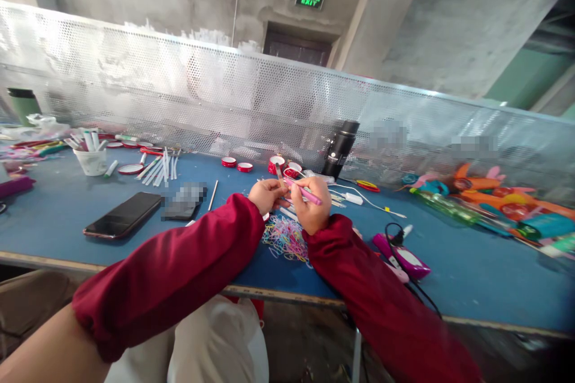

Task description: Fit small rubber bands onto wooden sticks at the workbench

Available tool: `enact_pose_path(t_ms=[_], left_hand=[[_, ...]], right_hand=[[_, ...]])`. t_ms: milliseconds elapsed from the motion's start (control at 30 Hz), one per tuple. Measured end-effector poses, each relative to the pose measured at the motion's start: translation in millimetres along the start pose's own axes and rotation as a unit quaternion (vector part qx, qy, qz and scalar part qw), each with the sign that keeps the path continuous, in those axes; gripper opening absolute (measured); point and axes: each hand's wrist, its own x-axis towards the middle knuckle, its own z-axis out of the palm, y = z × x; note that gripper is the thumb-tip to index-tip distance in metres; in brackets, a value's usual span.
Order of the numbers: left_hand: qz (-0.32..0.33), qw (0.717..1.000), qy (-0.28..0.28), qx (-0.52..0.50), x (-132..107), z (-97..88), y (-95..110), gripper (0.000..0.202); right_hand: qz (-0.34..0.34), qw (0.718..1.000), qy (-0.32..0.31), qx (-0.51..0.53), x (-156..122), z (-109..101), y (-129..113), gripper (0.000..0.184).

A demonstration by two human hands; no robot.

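Note:
My left hand (268, 196) pinches a thin, flat, greyish-brown strip (279, 174) that stands up from the fingertips. Pressed close beside it, my right hand (314, 210) is closed around a pink pen-like tool (311, 194), whose far end meets the left fingertips. What lies exactly between the fingertips is too small to make out. Below both hands spreads a pile of small multicoloured rubber bands (287, 239). Rolls of red tape (276, 164) stand just beyond the hands.
Left are a black phone (123, 215), white sticks (157, 170) and a cup of pens (91, 161). A black flask (341, 149) stands against the perforated metal screen (215, 84). Right are a purple packet (411, 260) with a black cable, a white cable (353, 198) and orange plastic pieces (485, 197).

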Motion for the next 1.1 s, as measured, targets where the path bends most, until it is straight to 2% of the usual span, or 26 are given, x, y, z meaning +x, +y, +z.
enact_pose_path(t_ms=[333, 500, 733, 1100], left_hand=[[0.003, 1.000, -0.006, 0.005, 2.0, -1.9, -4.1, 0.008], [0.008, 1.000, -0.007, 0.007, 2.3, -2.2, -4.5, 0.014], [0.002, 1.000, -0.012, 0.000, 1.8, -2.3, -3.8, 0.005], [0.009, 1.000, -0.010, -0.002, 3.6, -2.5, -6.8, 0.009]], right_hand=[[0.008, 1.000, -0.009, 0.002, 0.6, -0.4, -0.2, 0.003], [0.002, 1.000, -0.012, 0.017, 0.0, -0.2, -0.2, 0.002], [0.003, 1.000, 0.001, 0.016, 0.4, -0.7, -0.2, 0.002], [0.000, 1.000, -0.001, 0.015, 1.0, -1.1, -1.5, 0.002]])
